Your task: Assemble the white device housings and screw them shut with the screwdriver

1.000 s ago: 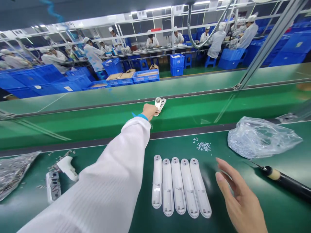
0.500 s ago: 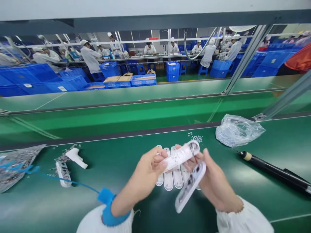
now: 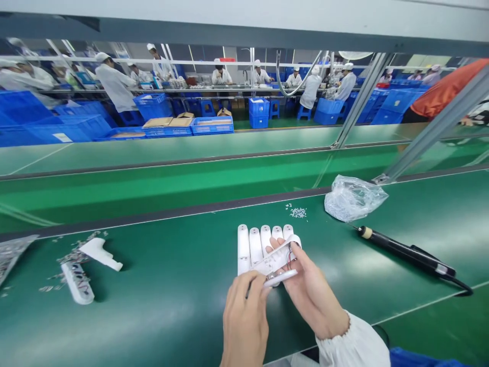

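Observation:
My right hand (image 3: 315,288) is closed around the upper end of a white elongated plastic shell (image 3: 273,260), its hollow side facing up. Thin red and dark wires (image 3: 289,255) run from inside it to a matching white half with small parts (image 3: 281,278). My left hand (image 3: 246,311) closes its fingers on the near end of that half, below the shell; its fingertips are partly hidden. Under and behind my hands, several white elongated housings (image 3: 243,247) lie side by side on the green table.
To the right lie a black electric screwdriver (image 3: 401,252), a clear plastic bag (image 3: 353,199) and a small pile of screws (image 3: 298,212). On the left are a white angled piece (image 3: 101,252), an opened housing (image 3: 78,285) and scattered small parts. People in white work beyond the partition.
My left hand has shifted from the shell to the half with parts, which has swung up under the shell. My right hand now supports the shell. The view has turned slightly right.

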A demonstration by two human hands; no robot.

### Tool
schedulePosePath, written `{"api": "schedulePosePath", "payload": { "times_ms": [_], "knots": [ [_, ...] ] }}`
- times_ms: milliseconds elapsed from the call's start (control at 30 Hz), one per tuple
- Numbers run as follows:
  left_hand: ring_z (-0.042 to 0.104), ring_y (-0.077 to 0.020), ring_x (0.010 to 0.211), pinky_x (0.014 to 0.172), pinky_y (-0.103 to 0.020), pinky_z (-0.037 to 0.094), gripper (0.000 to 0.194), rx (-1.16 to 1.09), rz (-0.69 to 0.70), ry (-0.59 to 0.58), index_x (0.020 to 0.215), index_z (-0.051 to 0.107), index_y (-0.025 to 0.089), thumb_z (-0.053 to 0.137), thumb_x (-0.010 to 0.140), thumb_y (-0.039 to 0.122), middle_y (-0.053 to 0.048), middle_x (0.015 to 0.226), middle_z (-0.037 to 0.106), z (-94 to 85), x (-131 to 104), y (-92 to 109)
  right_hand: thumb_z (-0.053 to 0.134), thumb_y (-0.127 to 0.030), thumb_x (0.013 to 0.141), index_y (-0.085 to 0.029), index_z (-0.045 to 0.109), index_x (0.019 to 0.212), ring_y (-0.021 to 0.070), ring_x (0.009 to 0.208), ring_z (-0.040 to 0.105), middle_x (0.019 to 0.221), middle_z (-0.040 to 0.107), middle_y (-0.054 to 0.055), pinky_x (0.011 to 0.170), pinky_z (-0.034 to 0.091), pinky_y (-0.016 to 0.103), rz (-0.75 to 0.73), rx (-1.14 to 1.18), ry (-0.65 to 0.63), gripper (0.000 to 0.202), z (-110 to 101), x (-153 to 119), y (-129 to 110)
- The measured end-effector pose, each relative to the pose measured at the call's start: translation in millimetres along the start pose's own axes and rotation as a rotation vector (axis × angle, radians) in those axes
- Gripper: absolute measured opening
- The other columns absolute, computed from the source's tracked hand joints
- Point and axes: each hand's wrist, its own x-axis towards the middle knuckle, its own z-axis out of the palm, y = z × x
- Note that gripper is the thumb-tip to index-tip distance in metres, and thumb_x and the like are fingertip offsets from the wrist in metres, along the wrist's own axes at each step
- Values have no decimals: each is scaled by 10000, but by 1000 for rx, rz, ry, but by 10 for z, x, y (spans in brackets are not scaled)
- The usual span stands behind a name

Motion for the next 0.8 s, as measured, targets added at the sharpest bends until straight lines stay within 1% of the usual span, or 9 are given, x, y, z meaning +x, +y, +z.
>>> {"api": "schedulePosePath", "payload": {
  "times_ms": [100,167,267,367,467,533,600,667,800],
  "knots": [
    [629,-198,706,610,-288,483,414,-379,-411,-254,1117,645,196,326,1049,450,-59,823,672,-137,95,129,693,-498,859,-173,726,1082,271,1180,626,1249,684,104,953,526,354,-94,-165,30,396,14,-27,21],
    [642,-192,710,609,-281,506,436,-524,-508,-340,1210,609,203,378,1023,521,-57,859,686,-197,133,198,667,-563,856,-170,715,1034,244,1014,674,1110,722,101,837,541,321,-191,-333,63,435,7,-20,53],
    [684,-238,985,793,-327,569,437,-437,-396,-234,1343,538,248,551,965,468,-93,1187,686,-189,114,210,607,-668,844,-182,642,817,164,601,586,691,650,36,561,467,279,-334,-625,98,488,-26,11,134],
    [673,-249,1088,877,-352,577,331,-218,-205,-114,1300,604,270,516,992,355,-84,1252,675,-107,33,124,574,-734,819,-211,517,671,130,450,438,517,490,-16,445,352,273,-316,-761,50,547,-60,18,213],
    [666,-238,1128,923,-354,581,331,-77,-89,-41,1307,624,276,491,1005,284,-74,1261,673,-43,-25,12,578,-704,838,-205,602,747,161,562,540,626,584,18,548,448,293,-143,-593,-9,508,-79,-28,240],
    [663,-241,1144,940,-365,583,348,-25,-74,7,1328,620,258,492,1005,269,-83,1278,668,-31,-30,-45,597,-660,855,-213,689,938,205,760,625,832,673,58,684,510,323,-84,-432,-66,463,-79,-72,230],
    [667,-240,1147,952,-365,583,351,-16,-68,23,1327,628,239,490,1005,261,-91,1279,673,-33,-23,-74,632,-610,860,-230,698,1111,238,952,637,1018,690,78,804,525,353,-89,-367,-130,460,-70,-109,213],
    [667,-238,1158,966,-359,579,352,-34,-62,9,1324,639,233,494,1004,261,-94,1281,678,-37,-22,-74,655,-567,868,-230,692,1172,247,1064,615,1103,683,82,901,511,369,-114,-402,-185,455,-60,-127,201],
    [610,-264,1264,1039,-413,536,406,-108,-140,-82,1389,599,249,491,1001,299,-88,1375,636,-75,-32,-14,629,-554,895,-230,669,1234,248,1106,608,1130,683,82,978,484,387,-160,-499,-216,470,-73,-112,189]
  ]
}}
